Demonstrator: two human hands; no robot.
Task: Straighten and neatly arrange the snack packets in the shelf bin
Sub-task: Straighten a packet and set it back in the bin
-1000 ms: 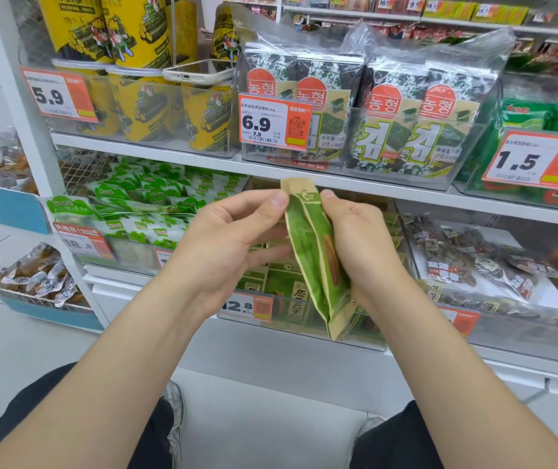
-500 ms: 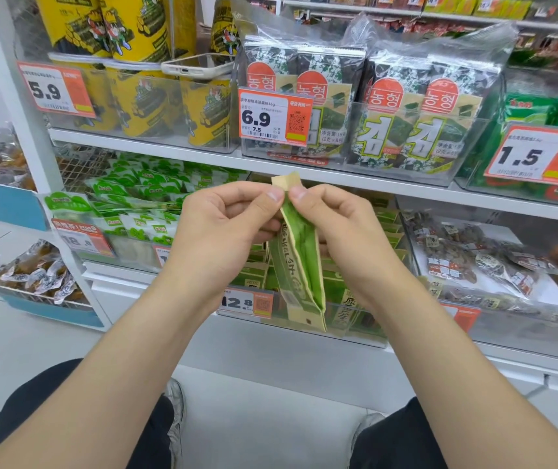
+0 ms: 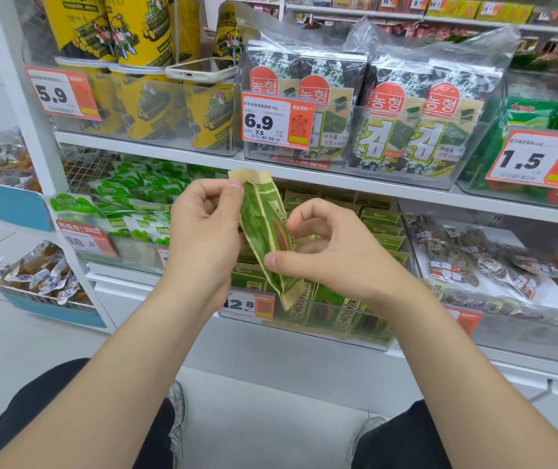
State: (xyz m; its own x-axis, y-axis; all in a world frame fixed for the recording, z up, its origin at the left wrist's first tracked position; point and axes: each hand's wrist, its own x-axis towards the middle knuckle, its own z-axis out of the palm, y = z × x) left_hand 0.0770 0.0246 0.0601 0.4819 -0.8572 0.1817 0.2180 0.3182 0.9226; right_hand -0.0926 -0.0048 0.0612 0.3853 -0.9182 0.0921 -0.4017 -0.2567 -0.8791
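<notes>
A green and tan snack packet [image 3: 264, 228] hangs edge-on in front of the lower shelf. My left hand [image 3: 203, 231] pinches its upper part near the tan top seal. My right hand [image 3: 325, 252] pinches its lower half between thumb and fingertips. Behind and below it stands the clear shelf bin [image 3: 365, 340] with several matching green packets [image 3: 348, 316] standing in rows; my hands hide the bin's left part.
A 12.8 price tag [image 3: 249, 304] hangs on the bin's front. Light green packets [image 3: 128, 201] fill the bin to the left, dark wrapped snacks [image 3: 480, 258] the one to the right. Seaweed packs [image 3: 372, 120], yellow cans [image 3: 142, 106] and a phone [image 3: 200, 69] sit on the shelf above.
My right hand has slid from the packet's top down to its lower half. The packet now tilts, its bottom swung to the right. My left hand keeps hold near the top.
</notes>
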